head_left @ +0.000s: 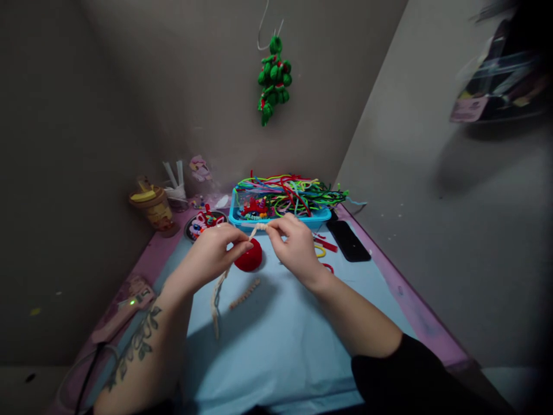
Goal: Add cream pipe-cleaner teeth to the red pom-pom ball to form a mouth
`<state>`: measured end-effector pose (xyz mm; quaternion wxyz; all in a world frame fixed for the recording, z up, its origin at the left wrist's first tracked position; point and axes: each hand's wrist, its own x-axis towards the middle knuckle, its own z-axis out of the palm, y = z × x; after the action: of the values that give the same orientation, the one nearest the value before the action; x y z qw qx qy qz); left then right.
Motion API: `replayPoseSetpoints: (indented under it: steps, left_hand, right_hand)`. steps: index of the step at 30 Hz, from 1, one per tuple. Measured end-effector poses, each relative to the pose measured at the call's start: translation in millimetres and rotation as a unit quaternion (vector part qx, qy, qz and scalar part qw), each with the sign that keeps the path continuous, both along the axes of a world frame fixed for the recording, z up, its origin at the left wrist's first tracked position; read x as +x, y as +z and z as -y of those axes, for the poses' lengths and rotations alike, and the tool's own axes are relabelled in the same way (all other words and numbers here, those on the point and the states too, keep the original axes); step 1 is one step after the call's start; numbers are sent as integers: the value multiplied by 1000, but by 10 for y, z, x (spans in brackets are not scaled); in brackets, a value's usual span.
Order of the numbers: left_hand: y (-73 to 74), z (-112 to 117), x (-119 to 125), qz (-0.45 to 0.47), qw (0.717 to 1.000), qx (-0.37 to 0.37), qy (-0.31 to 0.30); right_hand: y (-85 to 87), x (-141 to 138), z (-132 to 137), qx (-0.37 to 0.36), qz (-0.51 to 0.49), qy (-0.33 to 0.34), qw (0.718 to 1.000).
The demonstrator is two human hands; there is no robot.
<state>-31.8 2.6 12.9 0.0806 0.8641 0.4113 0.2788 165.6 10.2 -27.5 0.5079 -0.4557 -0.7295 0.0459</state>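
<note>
A cream pipe cleaner [259, 227] is stretched between my two hands over the blue table cover, its short middle part coiled. My left hand [216, 249] pinches it between thumb and fingertips, and a long tail [216, 300] hangs below that hand toward the cover. The fingertips of my right hand [296, 246] close on the coiled part's right end. Just behind and below my left fingertips sits a red round object [249, 257], partly hidden by that hand. Lying on the cover beneath is a separate coiled beige piece [245, 293].
Behind my hands stands a blue basket [322, 219] heaped with colourful pipe cleaners. A bowl [189, 230] of small pieces is left of it. A black phone [349, 241] lies at right, a pink glue gun [123, 316] at left. A green ornament [275, 80] hangs above.
</note>
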Motion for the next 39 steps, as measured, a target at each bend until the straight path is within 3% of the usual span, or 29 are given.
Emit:
replayPoseSetpoints:
  steps: [6, 9, 14, 16, 19, 22, 26, 31, 39]
  left_hand:
    - [-6, -8, -7, -12, 1000, -8, 18]
    - [-9, -21, -11, -15, 999, -20, 24]
    - [-48, -76, -37, -35, 997, -55, 40]
    - [-68, -92, -27, -32, 996, -8, 87]
    - [-87, -88, 26, 0, 980, 127, 150]
    - [-106, -70, 87, -14, 975, 192, 107]
    - [-142, -88, 106, -26, 978, 199, 55]
    - [-150, -122, 98, 6, 985, 171, 25]
    - [-124, -62, 172, 71, 995, 62, 14]
  right_hand:
    - [-38, -8, 38, 106, 155, -98, 977]
    - [-57, -14, 54, 147, 191, -117, 963]
    - [-71, -12, -8, 94, 141, -88, 982]
    - [-58, 0, -44, 49, 99, -60, 992]
    - [-33, 20, -63, 22, 84, -40, 995]
    - [-18, 21, -34, 37, 106, -21, 993]
    - [-15, 7, 11, 32, 114, 3, 993]
    - [-10, 14, 15, 48, 122, 21, 991]
    - [-5, 11, 32, 82, 150, -3, 985]
